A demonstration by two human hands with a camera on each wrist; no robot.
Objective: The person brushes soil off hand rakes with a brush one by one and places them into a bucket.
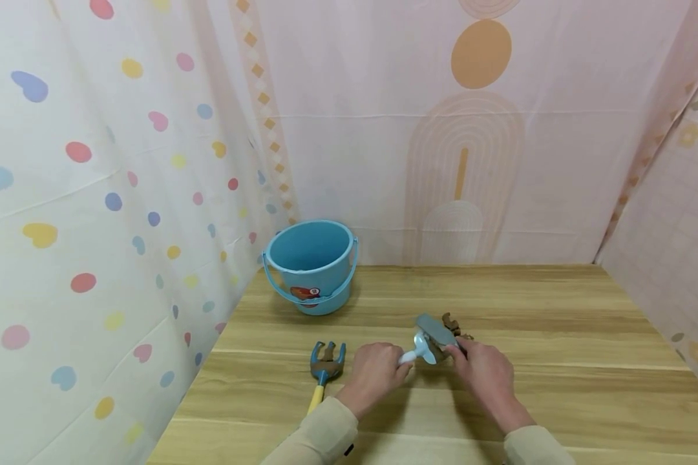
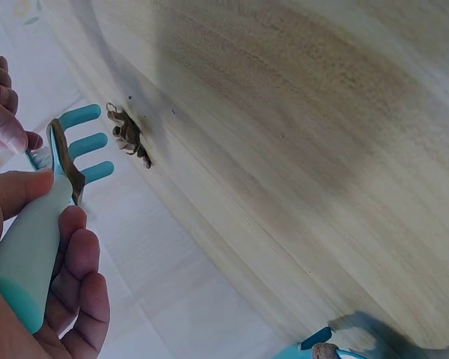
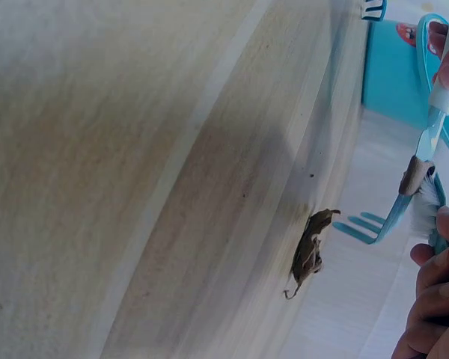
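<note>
My left hand (image 1: 378, 371) grips the pale blue handle of a small three-pronged garden rake (image 3: 393, 217), held a little above the table. A brown strip (image 3: 415, 176) is wrapped around the rake's neck. In my right hand (image 1: 488, 374) is a small brush (image 1: 437, 330) with a grey-blue back. Its white bristles (image 3: 426, 209) lie against the rake beside the brown strip in the right wrist view. Curled brown scraps, like dry leaves (image 3: 308, 250), lie on the table beyond the rake prongs.
A blue bucket (image 1: 311, 258) with its handle hanging down stands at the back left of the wooden table (image 1: 558, 310). Left of my left hand lies a blue hand fork (image 1: 326, 371) with a yellow handle and brown matter on its prongs. Patterned curtains (image 1: 349, 129) enclose the table.
</note>
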